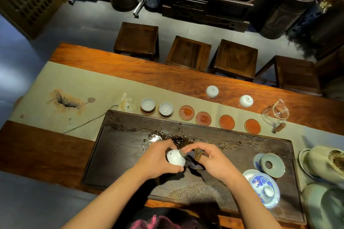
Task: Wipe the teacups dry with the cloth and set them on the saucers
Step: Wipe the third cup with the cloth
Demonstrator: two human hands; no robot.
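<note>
Left grip [158, 160] cradles teacup [175, 158] — right grip [208, 161] pinches cloth [195, 158] beside it.

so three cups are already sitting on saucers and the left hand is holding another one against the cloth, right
Not quite: the head view shows two cups on saucers, one and its neighbour, not three. Four saucers, starting at, are bare. The left hand does hold another cup against the cloth.
</note>
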